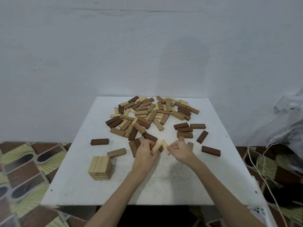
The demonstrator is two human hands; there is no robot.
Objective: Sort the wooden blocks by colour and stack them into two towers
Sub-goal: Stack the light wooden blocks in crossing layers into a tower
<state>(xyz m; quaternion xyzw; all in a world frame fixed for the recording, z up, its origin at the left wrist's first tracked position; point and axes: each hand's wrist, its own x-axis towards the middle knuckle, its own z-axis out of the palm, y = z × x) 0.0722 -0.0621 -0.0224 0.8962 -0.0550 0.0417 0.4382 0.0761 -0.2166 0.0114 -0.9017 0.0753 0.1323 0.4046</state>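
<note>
Both forearms reach in over the white table [164, 185], meeting at the near edge of the pile. Left hand [146, 153] curls round a pale block [156, 147]; right hand [179, 150] pinches another pale block [165, 145], apparently gathering light ones together. Just left stands the pale tower [100, 167], several layers high. Beyond, the mixed pile [152, 115] lies unsorted, with dark blocks [184, 130] scattered and no dark tower begun.

Both bare forearms reach forward and converge at the centre. The left hand [146, 154] lies palm down, its fingers curled in a grip. The right hand [179, 150] is turned slightly inward, fingers and thumb apparently pinching, though blur hides the fingertips.
</note>
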